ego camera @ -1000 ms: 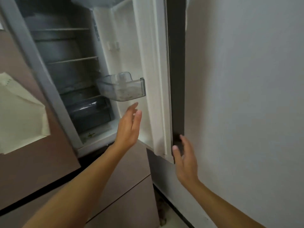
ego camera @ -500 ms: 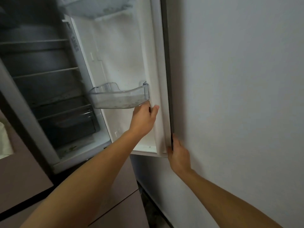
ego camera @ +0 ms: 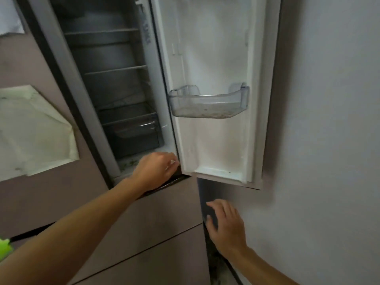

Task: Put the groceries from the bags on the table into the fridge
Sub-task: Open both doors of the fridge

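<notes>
The fridge's right door (ego camera: 216,145) stands wide open against the wall, its white inner side facing me. A clear door bin (ego camera: 207,103) hangs on it, empty but for crumbs. Inside the fridge compartment (ego camera: 111,85) I see bare shelves and a dark crisper drawer (ego camera: 131,130). My left hand (ego camera: 156,169) rests at the bottom front edge of the compartment, by the door's hinge corner, fingers curled with nothing visibly in them. My right hand (ego camera: 226,227) hovers below the door with fingers spread, holding nothing. No groceries or bags are in view.
A pale sheet of paper (ego camera: 35,132) is stuck on the closed left door. Brown lower drawer fronts (ego camera: 160,233) sit under the open compartment. A white wall (ego camera: 329,140) fills the right side. Something bright green (ego camera: 4,245) shows at the left edge.
The door has swung further open toward the wall. My left hand dropped from the door bin to the compartment's bottom edge. My right hand let go of the door edge and moved down.
</notes>
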`<state>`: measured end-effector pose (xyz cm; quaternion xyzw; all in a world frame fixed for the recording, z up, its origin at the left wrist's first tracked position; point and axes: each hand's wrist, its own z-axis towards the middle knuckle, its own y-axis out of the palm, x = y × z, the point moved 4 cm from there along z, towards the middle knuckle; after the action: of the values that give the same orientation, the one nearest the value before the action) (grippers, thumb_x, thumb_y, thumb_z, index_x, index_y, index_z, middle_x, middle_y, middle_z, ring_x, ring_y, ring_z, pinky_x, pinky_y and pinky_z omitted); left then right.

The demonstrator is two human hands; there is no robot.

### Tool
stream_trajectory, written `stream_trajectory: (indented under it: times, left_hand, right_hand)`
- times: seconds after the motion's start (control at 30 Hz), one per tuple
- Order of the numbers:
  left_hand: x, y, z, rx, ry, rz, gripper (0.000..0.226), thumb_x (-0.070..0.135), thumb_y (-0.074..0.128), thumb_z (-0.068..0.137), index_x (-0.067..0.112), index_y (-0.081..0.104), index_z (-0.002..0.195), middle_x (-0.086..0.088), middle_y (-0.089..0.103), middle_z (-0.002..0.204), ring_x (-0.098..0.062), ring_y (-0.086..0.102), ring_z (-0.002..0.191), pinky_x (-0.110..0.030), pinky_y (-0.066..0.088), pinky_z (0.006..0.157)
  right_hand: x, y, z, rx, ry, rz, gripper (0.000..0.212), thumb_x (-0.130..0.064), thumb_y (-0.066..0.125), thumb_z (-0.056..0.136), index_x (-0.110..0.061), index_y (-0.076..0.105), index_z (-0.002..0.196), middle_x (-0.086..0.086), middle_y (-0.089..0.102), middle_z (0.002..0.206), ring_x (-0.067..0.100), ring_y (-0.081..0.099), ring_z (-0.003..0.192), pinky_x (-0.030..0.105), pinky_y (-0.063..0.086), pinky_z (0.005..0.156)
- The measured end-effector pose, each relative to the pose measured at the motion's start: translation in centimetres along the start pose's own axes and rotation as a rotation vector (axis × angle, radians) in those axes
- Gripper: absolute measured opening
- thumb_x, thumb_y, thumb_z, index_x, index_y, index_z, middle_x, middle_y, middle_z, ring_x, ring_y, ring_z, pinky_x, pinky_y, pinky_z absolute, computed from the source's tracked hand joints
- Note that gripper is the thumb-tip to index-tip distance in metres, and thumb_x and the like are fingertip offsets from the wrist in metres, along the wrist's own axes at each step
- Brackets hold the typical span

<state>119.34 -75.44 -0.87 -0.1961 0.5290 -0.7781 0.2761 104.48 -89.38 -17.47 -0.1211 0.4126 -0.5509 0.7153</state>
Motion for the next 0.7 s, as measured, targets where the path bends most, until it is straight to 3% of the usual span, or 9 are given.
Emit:
stream_trajectory:
  times: [0.07,0.17,0.3,0.37,0.47,0.57,0.63,0.7]
  left_hand:
    - [-5.0,-1.4,-3.2,-0.012,-0.076,0.099,0.026,0.037,0.046,0.096,0.02,0.065,0.099,0.001,0.067,0.092,-0.021,0.064,0.081,-0.035,0.052,0.071]
    - [-12.3,-4.9,-6.9,0.075,-0.137,0.352,0.028,0.031,0.044,0.089,0.014,0.065,0.083,-0.007,0.065,0.082,-0.03,0.063,0.076,-0.036,0.05,0.066]
    - [-17.4,-8.0,-9.6,0.09,0.032,0.655,0.018,0.02,0.049,0.076,0.009,0.062,0.071,-0.013,0.056,0.077,-0.033,0.056,0.076,-0.041,0.043,0.075]
    - [-18.5,-8.5,-9.7,0.113,0.164,0.696,0.009,0.016,0.061,0.072,0.008,0.063,0.075,-0.015,0.056,0.088,-0.035,0.054,0.089,-0.046,0.041,0.092]
    - [-19.3,-8.8,-8.6,0.121,0.237,0.8,0.031,0.016,0.069,0.07,0.007,0.068,0.1,-0.021,0.057,0.117,-0.04,0.047,0.117,-0.055,0.029,0.112]
    - [-19.3,-9.7,-7.2,0.142,0.23,0.864,0.044,0.021,0.065,0.078,0.013,0.062,0.121,-0.022,0.044,0.143,-0.042,0.029,0.14,-0.059,0.009,0.116]
    - [-20.1,-9.9,-6.6,0.133,0.206,0.886,0.041,0.027,0.059,0.085,0.017,0.06,0.125,-0.019,0.038,0.149,-0.04,0.014,0.145,-0.06,-0.001,0.115]
    - [-21.1,-9.7,-6.3,0.107,0.195,0.915,0.033,0.034,0.058,0.089,0.02,0.064,0.118,-0.015,0.042,0.146,-0.038,0.01,0.147,-0.061,-0.002,0.116]
  right_hand:
    - [-2.8,3.1,1.4,-0.156,-0.017,0.034,0.033,-0.028,0.054,0.083,-0.026,0.056,0.116,-0.007,0.056,0.104,0.012,0.057,0.089,0.023,0.049,0.067]
    - [-7.3,7.2,5.3,-0.331,-0.028,0.08,0.035,-0.03,0.05,0.095,-0.025,0.053,0.129,-0.006,0.052,0.117,0.011,0.055,0.097,0.023,0.043,0.076]
    - [-13.9,12.6,9.9,-0.389,0.011,0.241,0.033,-0.03,0.054,0.097,-0.02,0.054,0.129,-0.006,0.054,0.12,0.013,0.056,0.104,0.026,0.047,0.083]
    - [-16.8,15.6,11.8,-0.405,0.131,0.37,0.026,-0.029,0.056,0.097,-0.017,0.058,0.12,-0.005,0.06,0.111,0.015,0.059,0.1,0.029,0.049,0.081]
    - [-19.9,19.6,14.4,-0.441,0.398,0.62,0.017,-0.017,0.053,0.098,-0.012,0.064,0.111,0.004,0.065,0.105,0.018,0.06,0.094,0.026,0.046,0.077]
    - [-21.9,21.7,14.7,-0.514,0.662,0.844,0.015,-0.021,0.047,0.102,-0.017,0.061,0.098,0.006,0.064,0.097,0.018,0.055,0.084,0.028,0.047,0.071]
    - [-22.8,22.5,14.1,-0.607,0.808,0.92,0.016,-0.025,0.043,0.103,-0.024,0.057,0.095,-0.004,0.059,0.089,0.018,0.053,0.088,0.037,0.051,0.084]
    - [-23.1,23.0,13.9,-0.646,0.89,0.961,0.016,-0.027,0.043,0.103,-0.026,0.057,0.095,-0.007,0.057,0.091,0.019,0.052,0.093,0.043,0.05,0.091]
